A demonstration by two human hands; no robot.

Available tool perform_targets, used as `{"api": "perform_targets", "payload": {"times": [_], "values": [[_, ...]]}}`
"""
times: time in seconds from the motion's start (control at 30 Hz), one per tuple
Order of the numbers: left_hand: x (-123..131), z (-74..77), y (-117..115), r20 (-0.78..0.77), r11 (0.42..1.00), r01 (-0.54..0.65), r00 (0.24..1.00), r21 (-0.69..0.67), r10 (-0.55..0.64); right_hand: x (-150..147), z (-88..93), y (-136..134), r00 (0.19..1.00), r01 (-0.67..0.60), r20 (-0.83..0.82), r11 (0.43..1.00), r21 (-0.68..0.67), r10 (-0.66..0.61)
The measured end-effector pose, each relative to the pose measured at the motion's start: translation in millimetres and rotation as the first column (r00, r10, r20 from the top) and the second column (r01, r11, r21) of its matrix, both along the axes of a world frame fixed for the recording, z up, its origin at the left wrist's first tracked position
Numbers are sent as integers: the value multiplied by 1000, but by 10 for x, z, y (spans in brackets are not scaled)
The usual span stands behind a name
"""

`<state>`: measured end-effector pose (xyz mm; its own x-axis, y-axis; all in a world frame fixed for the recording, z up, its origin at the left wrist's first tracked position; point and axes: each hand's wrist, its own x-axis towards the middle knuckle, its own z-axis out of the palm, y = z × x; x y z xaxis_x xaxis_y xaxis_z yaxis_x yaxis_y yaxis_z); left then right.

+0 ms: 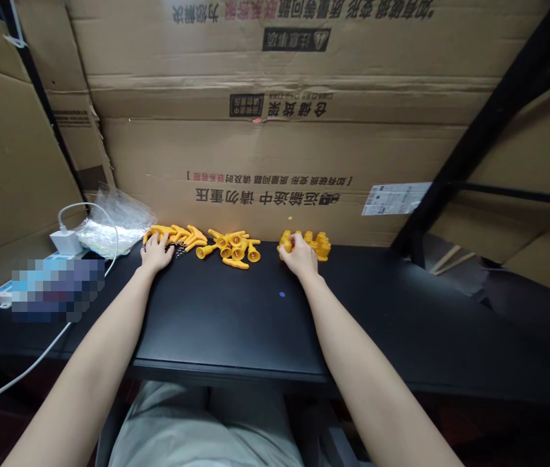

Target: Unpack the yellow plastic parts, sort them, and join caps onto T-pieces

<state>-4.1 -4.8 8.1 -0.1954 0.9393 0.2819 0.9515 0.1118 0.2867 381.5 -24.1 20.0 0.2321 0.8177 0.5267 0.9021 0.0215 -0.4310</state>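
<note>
A makeshift workshop corner, by the look of it, surrounds me as I sit at a black tabletop (226,324): printed cardboard sheets (265,149), their Chinese lettering upside down, wall it in along slanting black metal posts (481,130), and small yellow-orange plastic parts (254,257) lie in separate piles near a crumpled clear plastic bag (114,224).

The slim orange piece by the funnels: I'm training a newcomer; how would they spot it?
On the black table, find the yellow funnels between the left hand and the right hand. The slim orange piece lies just in front of them, nearer the table's front edge. Unlike them, it shows no wide, flared mouth.
</note>
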Motion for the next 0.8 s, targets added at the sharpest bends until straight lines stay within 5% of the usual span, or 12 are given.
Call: {"api": "perform_targets", "payload": {"times": [0.17, 0.4, 0.6, 0.8], "values": [[17, 5, -20, 12, 1000, -14, 1000, 19, 14, 2, 73, -28, 999, 32, 30, 980, -194, -27], [167, 157, -119, -64, 938, 95, 995, 332, -77, -11, 66, -9, 997, 58, 55, 966, -251, -45], [541, 177, -236, -190, 875, 442, 893, 197, -408, -116, 148, -66, 986, 124, 112, 992, -27, -120], [733, 52, -209, -183, 861, 501, 858, 91, -480, -349, 134, -33, 965, -108, 256, 972, 208, 53]]}}
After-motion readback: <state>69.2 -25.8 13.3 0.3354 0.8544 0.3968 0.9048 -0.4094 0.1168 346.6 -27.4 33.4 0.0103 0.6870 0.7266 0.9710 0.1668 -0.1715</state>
